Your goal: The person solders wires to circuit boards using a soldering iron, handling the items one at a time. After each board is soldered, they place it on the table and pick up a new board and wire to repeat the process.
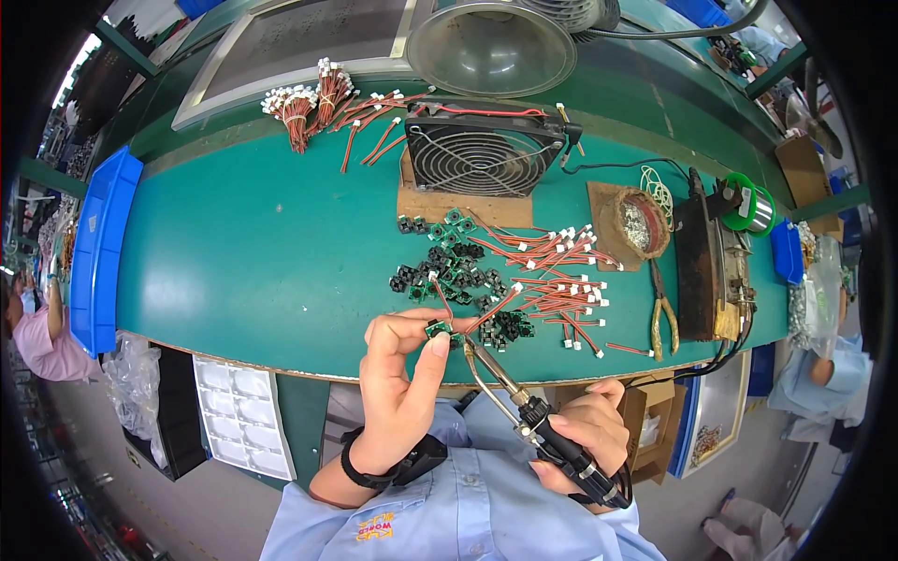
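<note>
At the near edge of the green table (234, 252), the left hand (402, 369) pinches a small green circuit board (435, 329), while the right hand (596, 430) grasps a black-handled soldering iron (566, 451), its tip just beside the board. Beyond them lie more boards (451, 271) and red wire leads (558, 297).

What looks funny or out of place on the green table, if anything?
One red wire lies by itself beside the pliers, apart from the pile of wires. That looks a bit stray. I can't see anything spilled or broken.
</note>
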Motion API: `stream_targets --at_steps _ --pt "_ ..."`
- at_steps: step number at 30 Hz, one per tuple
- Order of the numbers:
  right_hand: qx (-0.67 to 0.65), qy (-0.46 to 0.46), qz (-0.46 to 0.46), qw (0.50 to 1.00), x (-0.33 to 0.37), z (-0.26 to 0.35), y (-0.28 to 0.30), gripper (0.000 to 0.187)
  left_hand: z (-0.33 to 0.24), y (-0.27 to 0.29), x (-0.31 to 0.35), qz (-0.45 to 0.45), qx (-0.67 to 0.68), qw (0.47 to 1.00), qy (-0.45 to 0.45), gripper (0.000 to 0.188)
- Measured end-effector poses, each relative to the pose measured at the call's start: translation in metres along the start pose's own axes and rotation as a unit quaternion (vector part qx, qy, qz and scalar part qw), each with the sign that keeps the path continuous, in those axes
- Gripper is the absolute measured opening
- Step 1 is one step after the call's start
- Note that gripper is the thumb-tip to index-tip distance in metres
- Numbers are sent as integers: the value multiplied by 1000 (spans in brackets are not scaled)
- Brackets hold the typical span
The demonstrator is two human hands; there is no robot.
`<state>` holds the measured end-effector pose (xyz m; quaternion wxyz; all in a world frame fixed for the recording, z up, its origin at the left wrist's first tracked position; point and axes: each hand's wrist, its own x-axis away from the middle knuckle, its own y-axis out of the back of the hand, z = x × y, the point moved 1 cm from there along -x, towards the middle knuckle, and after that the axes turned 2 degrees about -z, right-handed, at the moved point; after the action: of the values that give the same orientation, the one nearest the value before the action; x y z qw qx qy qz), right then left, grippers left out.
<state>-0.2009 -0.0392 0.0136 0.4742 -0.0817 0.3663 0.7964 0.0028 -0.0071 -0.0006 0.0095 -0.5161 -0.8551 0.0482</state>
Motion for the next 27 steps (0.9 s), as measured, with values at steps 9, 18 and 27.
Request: stream_targets --at_steps 9,18,27 --pt "7 9 1 1000 -1 0 1 41 -1 -2 0 1 7 1000 -12 8" --pt "6 22 -5 1000 3 0 1 42 -9 -4 0 15 64 998 17 8" --pt "0 20 0 1000 7 1 3 43 -13 -6 1 2 72 997 31 8"
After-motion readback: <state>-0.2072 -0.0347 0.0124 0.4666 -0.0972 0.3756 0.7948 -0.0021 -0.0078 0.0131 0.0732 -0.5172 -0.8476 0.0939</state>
